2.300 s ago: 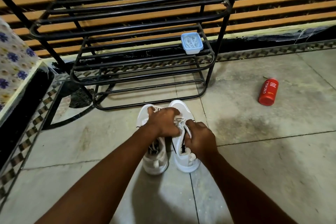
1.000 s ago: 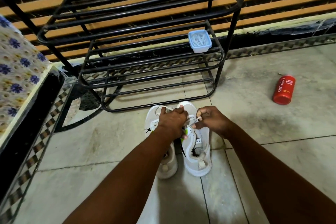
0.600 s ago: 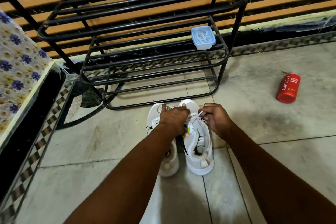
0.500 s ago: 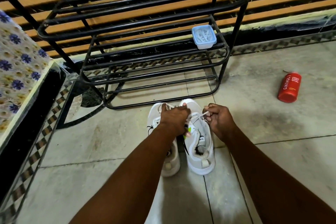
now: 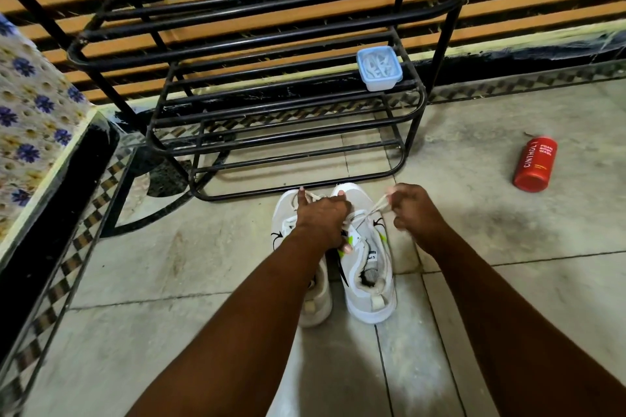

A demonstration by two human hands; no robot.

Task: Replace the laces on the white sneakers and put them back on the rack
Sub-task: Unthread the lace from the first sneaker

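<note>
**Fig.** Head view, lace change under way. Both white sneakers stand toe-first on the floor tiles, just short of the bottom bar of the rack.

- **L hand:** lies over the lacing zone, fingers curled. The thumb tip shows at the inner collar of the R sneaker. We read this as a steadying grip on that shoe.
- **R hand:** curled fingers pinch the end of a lace. The lace runs taut from the R sneaker's eyelets, up and out to the right.
- **L sneaker:** partly hidden under the L forearm. Some white lace shows near its toe end.

**Progress (our est.):** early.
- We cannot tell whether the taut lace is an old one coming out or a new one going in.
- A lidded box holding what look like white laces sits at the right end of a middle tier, so we lean toward removal.
- Left to do, approx.: finish the R sneaker, do the L sneaker, then lift the pair onto the rack.

**Edges & room:**
- Fwd.: the rack's bottom bar is close to the toes, so there is little room that way.
- Right: open tile as far as a red bottle, well apart. We judge the pull has room to lengthen on this side.
- Left: a black ledge w/ a flowered cloth, also well apart.
- Rack: the tier bars left of the box look wide enough for the pair.
</note>
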